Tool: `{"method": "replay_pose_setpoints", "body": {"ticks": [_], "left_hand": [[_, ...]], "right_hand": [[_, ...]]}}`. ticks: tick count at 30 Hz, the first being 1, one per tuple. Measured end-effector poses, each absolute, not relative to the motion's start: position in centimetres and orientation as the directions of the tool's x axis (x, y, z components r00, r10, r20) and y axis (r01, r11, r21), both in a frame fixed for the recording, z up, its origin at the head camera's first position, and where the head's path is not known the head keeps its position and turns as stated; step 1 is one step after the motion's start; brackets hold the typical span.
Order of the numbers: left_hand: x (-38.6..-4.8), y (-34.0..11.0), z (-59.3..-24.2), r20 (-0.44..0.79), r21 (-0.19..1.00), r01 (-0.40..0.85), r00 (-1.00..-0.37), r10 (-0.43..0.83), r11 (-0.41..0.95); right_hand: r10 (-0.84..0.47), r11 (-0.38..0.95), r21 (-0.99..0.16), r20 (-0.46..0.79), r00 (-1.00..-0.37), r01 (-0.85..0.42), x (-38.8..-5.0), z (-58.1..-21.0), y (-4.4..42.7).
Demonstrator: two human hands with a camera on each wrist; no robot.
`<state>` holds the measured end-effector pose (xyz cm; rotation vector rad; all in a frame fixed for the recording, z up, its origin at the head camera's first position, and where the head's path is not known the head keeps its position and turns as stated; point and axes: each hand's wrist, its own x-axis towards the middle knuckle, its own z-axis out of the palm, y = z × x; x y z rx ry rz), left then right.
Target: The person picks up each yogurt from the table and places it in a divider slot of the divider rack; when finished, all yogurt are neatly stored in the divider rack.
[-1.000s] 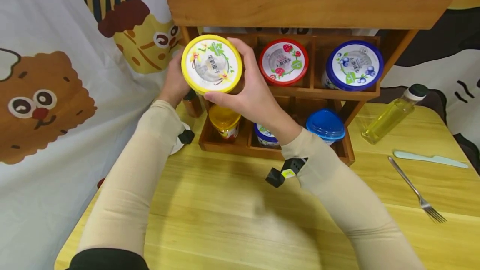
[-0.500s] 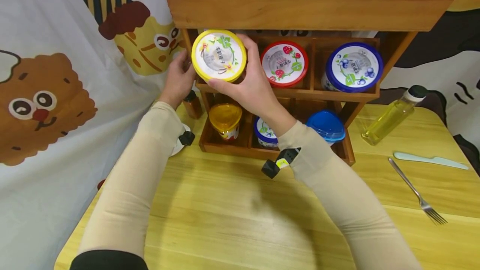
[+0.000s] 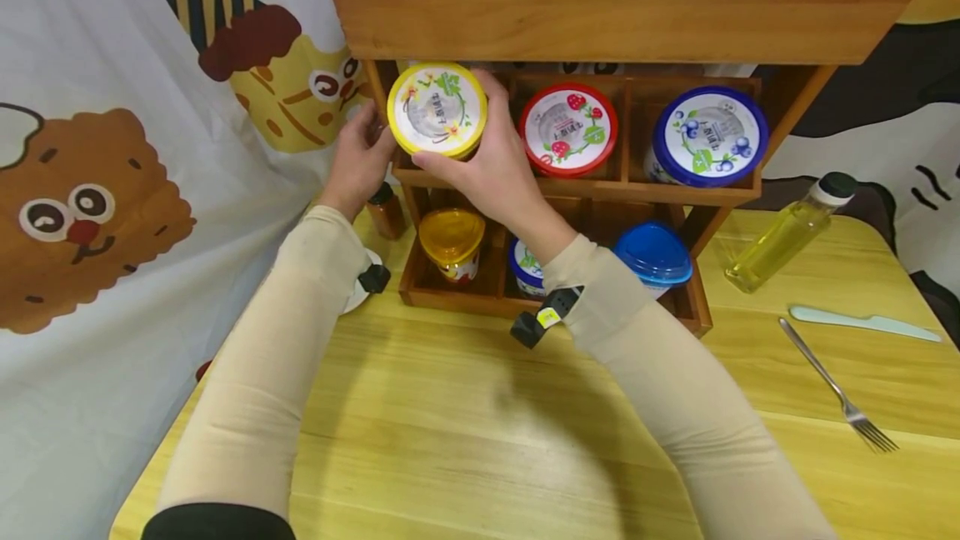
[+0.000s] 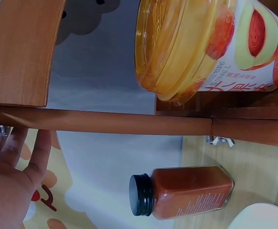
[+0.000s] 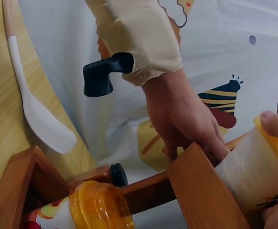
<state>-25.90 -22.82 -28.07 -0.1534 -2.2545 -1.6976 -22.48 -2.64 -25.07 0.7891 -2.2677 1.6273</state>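
My right hand (image 3: 501, 165) grips a round tub with a yellow rim (image 3: 437, 110), its lid printed with flowers, at the left compartment of the rack's middle tier. In the right wrist view the white side of this tub (image 5: 251, 169) shows just above a wooden front board. My left hand (image 3: 357, 163) rests against the rack's left side; in the left wrist view its fingers (image 4: 41, 152) touch the upright, their tips partly hidden. A red-rimmed strawberry tub (image 3: 568, 130) and a blue-rimmed blueberry tub (image 3: 708, 136) stand in the other middle compartments.
On the wooden rack's (image 3: 622, 23) lowest tier sit an amber-lidded jar (image 3: 452, 242), a blue-rimmed tub (image 3: 528, 265) and a blue-lidded cup (image 3: 652, 255). A spice bottle (image 4: 189, 193) and white spatula (image 5: 46, 124) lie left; an oil bottle (image 3: 787, 232), knife (image 3: 862, 322) and fork (image 3: 832, 382) right.
The yellow-rimmed tub has moved right and back into the middle tier with my right hand. My left hand has come off the tub and now rests against the rack's side.
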Motion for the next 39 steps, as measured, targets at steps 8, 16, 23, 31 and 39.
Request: {"method": "replay_pose_setpoints", "body": {"ticks": [8, 16, 23, 31, 39], "left_hand": [[-26.0, -22.8, -28.2, 0.336, 0.923, 0.307, -0.937, -0.097, 0.233], [-26.0, -22.7, -28.1, 0.333, 0.915, 0.297, -0.938, -0.098, 0.272], [-25.9, -22.8, -28.1, 0.321, 0.914, 0.28, -0.942, -0.101, 0.295], [-25.9, -23.0, -28.4, 0.292, 0.918, 0.246, -0.95, -0.108, 0.311], [-26.0, -22.9, -28.2, 0.278, 0.923, 0.231, -0.954, -0.115, 0.309]], "right_hand": [[-0.273, 0.36, -0.765, 0.461, -0.844, -0.534, -22.9, -25.5, -3.0], [-0.282, 0.461, -0.732, 0.415, -0.865, -0.502, -22.8, -25.1, -3.2], [-0.282, 0.534, -0.704, 0.373, -0.884, -0.467, -22.4, -24.6, -3.1], [-0.315, 0.523, -0.678, 0.41, -0.856, -0.517, -21.7, -24.3, -3.1], [-0.346, 0.546, -0.591, 0.487, -0.802, -0.594, -20.4, -23.8, -2.2]]}}
